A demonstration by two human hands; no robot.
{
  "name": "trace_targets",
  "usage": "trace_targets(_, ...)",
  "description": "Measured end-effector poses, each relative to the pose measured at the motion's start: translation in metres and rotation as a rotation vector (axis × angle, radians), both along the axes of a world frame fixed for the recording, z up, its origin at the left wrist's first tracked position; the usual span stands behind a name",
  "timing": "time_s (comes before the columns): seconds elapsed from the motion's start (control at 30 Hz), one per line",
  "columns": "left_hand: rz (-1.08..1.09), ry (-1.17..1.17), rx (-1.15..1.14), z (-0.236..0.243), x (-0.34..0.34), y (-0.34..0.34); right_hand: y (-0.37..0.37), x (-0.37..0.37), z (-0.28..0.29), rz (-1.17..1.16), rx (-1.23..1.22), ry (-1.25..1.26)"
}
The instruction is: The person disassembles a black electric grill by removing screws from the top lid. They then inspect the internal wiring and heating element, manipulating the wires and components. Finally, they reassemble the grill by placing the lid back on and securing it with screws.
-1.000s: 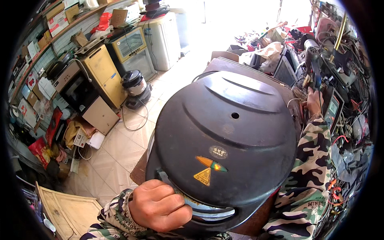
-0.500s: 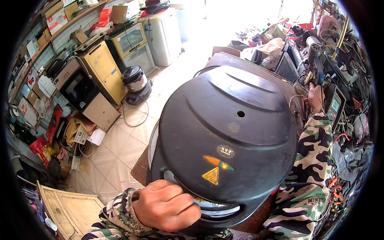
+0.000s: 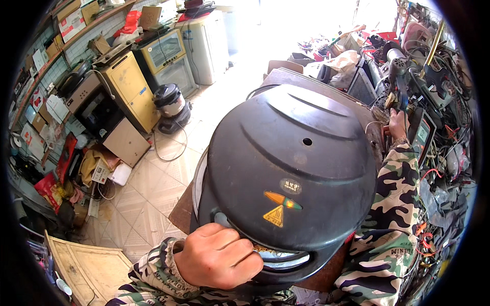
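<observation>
A large round black electric baking pan point(image 3: 286, 158) fills the middle of the view, its domed lid marked with a yellow warning triangle and a small hole. My left hand point(image 3: 219, 257) is closed around the handle on its near edge. Beside the fingers, a handle slot shows something shiny within. At the right, my right hand point(image 3: 397, 124) reaches past the pan to a cluttered heap of tools and wires. Its fingers are curled against something there that I cannot make out. A heat gun-like grey tool point(image 3: 397, 61) lies just beyond it.
The pan rests on a brown table point(image 3: 178, 211). A digital meter point(image 3: 423, 133) stands near my right forearm, amid tangled cables and parts. Across the tiled floor point(image 3: 148, 204) are a pressure cooker point(image 3: 168, 97) and a yellow cabinet point(image 3: 131, 92). A wooden cabinet point(image 3: 84, 265) stands lower left.
The pan's front has turned slightly to the right and up, and my left hand has moved with its handle. My right hand stays by the heap, shifted slightly.
</observation>
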State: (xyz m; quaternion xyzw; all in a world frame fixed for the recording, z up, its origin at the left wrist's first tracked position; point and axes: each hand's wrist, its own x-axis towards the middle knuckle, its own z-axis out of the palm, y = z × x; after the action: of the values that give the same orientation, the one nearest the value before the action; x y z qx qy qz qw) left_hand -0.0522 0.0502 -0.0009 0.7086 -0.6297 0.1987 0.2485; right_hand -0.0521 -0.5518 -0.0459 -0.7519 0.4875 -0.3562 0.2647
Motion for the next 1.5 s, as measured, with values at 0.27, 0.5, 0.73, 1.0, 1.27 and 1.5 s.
trace_targets(0.27, -0.038, 0.006, -0.096, 0.008, 0.002, -0.007, -0.004, -0.028, -0.011, 0.055, 0.052, 0.026)
trace_targets(0.5, -0.043, -0.062, -0.059, 0.032, 0.013, 0.001, 0.118, -0.058, 0.002, 0.308, -0.506, 0.299)
trace_targets(0.73, -0.052, -0.055, -0.074, 0.069, 0.018, -0.009, 0.233, -0.115, 0.049, 0.458, 0.123, -0.31)
trace_targets(1.0, -0.021, -0.024, -0.024, 0.093, 0.017, -0.018, 0.264, -0.144, 0.0, 0.404, 0.212, -0.588)
trace_targets(1.27, -0.064, 0.031, -0.037, 0.104, 0.022, -0.03, 0.264, -0.136, -0.018, 0.499, 0.357, -0.548)
trace_targets(1.5, -0.089, -0.034, -0.105, 0.117, 0.031, -0.038, 0.268, -0.135, -0.019, 0.49, 0.362, -0.484)
